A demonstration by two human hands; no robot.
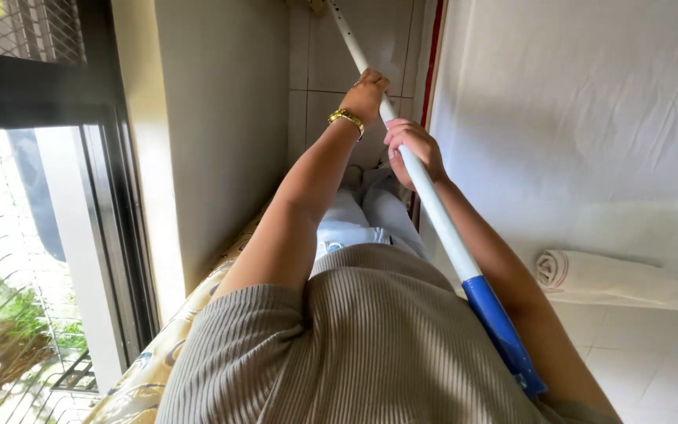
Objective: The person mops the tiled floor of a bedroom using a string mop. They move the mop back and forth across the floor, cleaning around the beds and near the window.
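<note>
A long white pole (425,192) with a blue end section (504,328) runs slantwise from beside the person's ribbed grey top (370,345) up toward the tiled wall (386,47). Both hands are clenched around the pole: the left hand (366,94), wearing a gold bracelet (346,118), holds it higher up, and the right hand (413,151) closes its grip just below that. Light trousers (355,224) show beneath the pole, between the forearms. To one side of the pole hangs a white sheet (582,118), with a rolled white cloth (590,275) near its edge. On the pole's other side stand a plain wall (221,141) and a window with mesh grille (17,235); a patterned yellow fabric (158,361) lies below it.
</note>
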